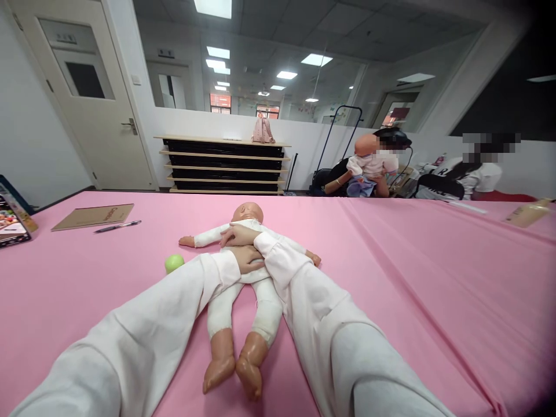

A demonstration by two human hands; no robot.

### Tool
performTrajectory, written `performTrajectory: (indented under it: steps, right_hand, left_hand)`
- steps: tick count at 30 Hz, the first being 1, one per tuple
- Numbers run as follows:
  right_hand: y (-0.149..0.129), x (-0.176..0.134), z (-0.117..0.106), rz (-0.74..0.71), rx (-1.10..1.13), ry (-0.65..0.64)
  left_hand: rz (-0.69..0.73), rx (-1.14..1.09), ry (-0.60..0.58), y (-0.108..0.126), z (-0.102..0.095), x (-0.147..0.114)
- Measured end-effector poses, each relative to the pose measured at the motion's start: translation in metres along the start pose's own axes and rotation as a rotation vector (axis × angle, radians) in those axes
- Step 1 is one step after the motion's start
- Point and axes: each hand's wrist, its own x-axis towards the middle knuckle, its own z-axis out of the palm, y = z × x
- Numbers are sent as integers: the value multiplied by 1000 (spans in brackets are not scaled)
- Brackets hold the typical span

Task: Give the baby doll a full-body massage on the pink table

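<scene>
A baby doll [266, 310] in a white suit lies on its back on the pink cloth [373, 330], head away from me and bare feet towards me. My left hand [247, 259] rests flat on the doll's belly, fingers stretched out. Just above it, my right hand [240, 234] lies across the doll's chest with its fingers extended. The right forearm covers part of the doll's side. Neither hand is wrapped round anything. Close to my left sleeve sits a green ball [174, 263].
A brown notebook [93, 216] and a pen [117, 226] lie at the far left, near a tablet-like screen [11, 217]. A bottle [529, 212] lies at the far right. Beyond the table, a person holds another doll [368, 165]; a second person [471, 174] sits farther right.
</scene>
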Motion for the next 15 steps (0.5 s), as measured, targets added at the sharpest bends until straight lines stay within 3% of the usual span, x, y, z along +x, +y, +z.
performTrajectory:
  steps: [6,15]
  right_hand:
    - [11,-21,8,209,-100,366]
    - [3,-70,33,559,9,480]
  left_hand:
    - [-239,55,58,1,-2,-2]
    - [-672,60,149,23,0,-23]
